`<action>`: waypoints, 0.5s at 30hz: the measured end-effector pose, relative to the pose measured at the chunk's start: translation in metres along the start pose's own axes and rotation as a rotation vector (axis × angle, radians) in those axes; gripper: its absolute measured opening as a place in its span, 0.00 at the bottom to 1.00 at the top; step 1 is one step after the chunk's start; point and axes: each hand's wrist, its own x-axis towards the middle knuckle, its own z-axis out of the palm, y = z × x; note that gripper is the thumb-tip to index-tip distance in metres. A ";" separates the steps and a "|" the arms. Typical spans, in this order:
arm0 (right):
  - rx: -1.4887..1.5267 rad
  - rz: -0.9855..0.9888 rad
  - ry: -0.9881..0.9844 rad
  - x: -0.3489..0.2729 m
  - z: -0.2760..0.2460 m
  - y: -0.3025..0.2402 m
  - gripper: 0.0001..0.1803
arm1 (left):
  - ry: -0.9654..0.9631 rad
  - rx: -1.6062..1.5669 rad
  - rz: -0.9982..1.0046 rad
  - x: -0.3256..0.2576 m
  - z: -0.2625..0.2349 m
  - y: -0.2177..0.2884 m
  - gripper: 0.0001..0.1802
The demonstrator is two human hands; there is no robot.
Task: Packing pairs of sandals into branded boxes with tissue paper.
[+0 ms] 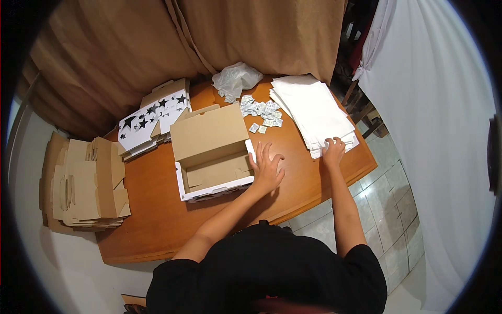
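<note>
Both arms extended, left hand splayed, right hand on papers

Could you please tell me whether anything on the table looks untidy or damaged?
Nothing looks clearly damaged. The small packets lie loosely scattered beyond the open box, near a crumpled plastic bag, and the white paper stack at the right hand has uneven edges.

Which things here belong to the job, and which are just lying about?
Job:
open box, left hand at its right side
paper stack, right hand at its near corner
likely: small packets, plastic bag, star-print cartons, brown cartons

Probably just surroundings:
brown curtain
white cloth
</note>
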 end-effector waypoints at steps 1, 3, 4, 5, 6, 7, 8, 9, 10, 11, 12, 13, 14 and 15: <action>0.002 0.001 0.001 0.002 0.004 0.004 0.18 | -0.004 -0.002 0.019 0.004 0.002 0.002 0.16; 0.000 -0.080 0.082 0.005 0.012 0.012 0.13 | -0.009 -0.016 0.037 0.012 0.008 0.004 0.16; 0.002 -0.081 0.081 0.007 0.012 0.009 0.13 | -0.014 -0.030 0.050 0.014 0.009 0.005 0.16; 0.044 -0.096 0.115 0.008 0.011 0.007 0.11 | -0.013 -0.028 0.049 0.017 0.009 0.005 0.16; 0.085 -0.110 0.150 0.008 0.010 0.004 0.09 | -0.007 -0.067 0.049 0.020 0.010 0.004 0.17; 0.086 -0.113 0.151 0.009 0.008 -0.002 0.09 | 0.003 -0.106 0.050 0.024 0.009 0.005 0.18; 0.163 -0.124 0.192 0.009 0.006 -0.009 0.08 | 0.006 -0.106 0.050 0.027 0.012 -0.001 0.18; 0.239 -0.136 0.232 0.008 0.004 -0.017 0.07 | -0.065 -0.237 0.014 0.030 0.018 -0.011 0.18; 0.240 -0.139 0.233 0.005 -0.004 -0.030 0.07 | -0.136 -0.367 -0.022 0.034 0.022 -0.018 0.19; 0.320 -0.147 0.204 0.000 -0.015 -0.047 0.06 | -0.132 -0.367 -0.025 0.036 0.023 -0.022 0.19; 0.402 -0.155 0.174 -0.007 -0.029 -0.064 0.06 | -0.249 -0.731 -0.325 0.038 0.022 -0.024 0.23; 0.437 -0.189 0.145 -0.015 -0.043 -0.080 0.06 | -0.364 -1.092 -0.628 0.040 0.020 -0.026 0.27; 0.471 -0.221 0.117 -0.026 -0.057 -0.095 0.07 | -0.361 -1.093 -0.626 0.042 0.016 -0.027 0.27; 0.495 -0.259 0.112 -0.036 -0.067 -0.110 0.06 | -0.408 -1.309 -0.750 0.044 0.009 -0.031 0.32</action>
